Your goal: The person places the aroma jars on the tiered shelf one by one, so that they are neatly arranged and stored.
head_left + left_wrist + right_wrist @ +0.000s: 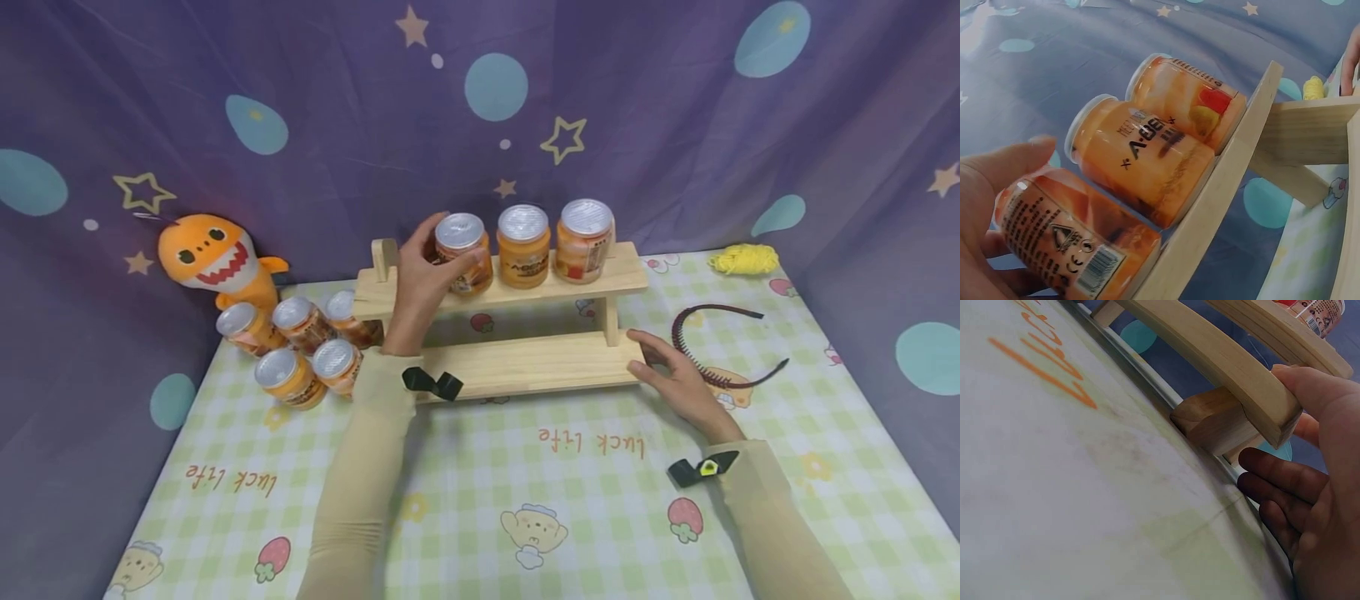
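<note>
3 jars stand on the top shelf of the wooden rack (525,292) near the table's (480,500) back edge: the left jar (462,253), a middle jar (522,246) and a right jar (584,239). 5 more jars (300,350) wait at the table's left edge beside the shark toy (217,262), so the loading looks under halfway, with the lower shelf bare. The left hand (420,279) grips the left jar, fingers curled round it. The right hand (675,379) lies relaxed, fingers straight, touching the rack's lower right end, holding nothing.
</note>
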Action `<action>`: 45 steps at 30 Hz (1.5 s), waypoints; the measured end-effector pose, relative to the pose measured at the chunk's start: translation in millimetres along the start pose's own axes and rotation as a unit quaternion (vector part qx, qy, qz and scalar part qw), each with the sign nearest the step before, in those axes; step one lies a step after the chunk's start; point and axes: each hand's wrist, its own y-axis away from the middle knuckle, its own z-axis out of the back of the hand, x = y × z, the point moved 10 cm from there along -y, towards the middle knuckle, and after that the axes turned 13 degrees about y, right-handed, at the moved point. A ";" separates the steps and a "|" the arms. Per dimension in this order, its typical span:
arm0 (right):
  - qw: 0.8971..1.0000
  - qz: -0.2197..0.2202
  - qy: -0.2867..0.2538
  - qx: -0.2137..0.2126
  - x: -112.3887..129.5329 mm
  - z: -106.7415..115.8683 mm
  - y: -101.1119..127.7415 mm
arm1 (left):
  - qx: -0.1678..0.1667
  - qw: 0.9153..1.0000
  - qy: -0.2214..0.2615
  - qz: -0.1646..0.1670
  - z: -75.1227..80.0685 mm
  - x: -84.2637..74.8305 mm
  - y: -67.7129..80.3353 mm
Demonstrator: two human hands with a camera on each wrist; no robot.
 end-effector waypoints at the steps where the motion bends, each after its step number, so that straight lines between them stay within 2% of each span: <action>1: 1.000 0.001 -0.001 -0.001 -0.3 -0.1 -0.1 | -0.001 1.000 0.001 0.002 1.7 -1.1 1.1; 3: 1.000 0.003 -0.003 0.000 -0.8 -0.6 0.0 | -0.005 1.000 0.006 0.000 6.2 -4.5 3.7; 7: 1.000 0.005 -0.008 0.000 -0.4 0.1 0.4 | -0.020 0.999 0.026 -0.025 16.9 -15.9 8.9; 13: 1.000 0.004 -0.004 -0.002 -2.8 2.4 0.7 | -0.041 0.998 0.020 -0.051 32.0 -32.5 18.0; 24: 1.000 0.002 -0.007 -0.001 0.4 0.9 1.7 | -0.030 0.995 0.039 -0.092 52.2 -48.6 35.8; 28: 1.000 0.008 -0.008 -0.002 3.1 1.7 2.0 | -0.037 0.992 0.049 -0.110 62.6 -54.5 42.6; 39: 1.000 0.010 -0.013 -0.001 3.9 0.9 1.7 | -0.078 0.986 0.079 -0.123 102.2 -64.1 61.4; 45: 1.000 0.016 -0.013 -0.002 5.2 0.7 1.6 | -0.109 0.984 0.068 -0.125 124.0 -67.3 72.5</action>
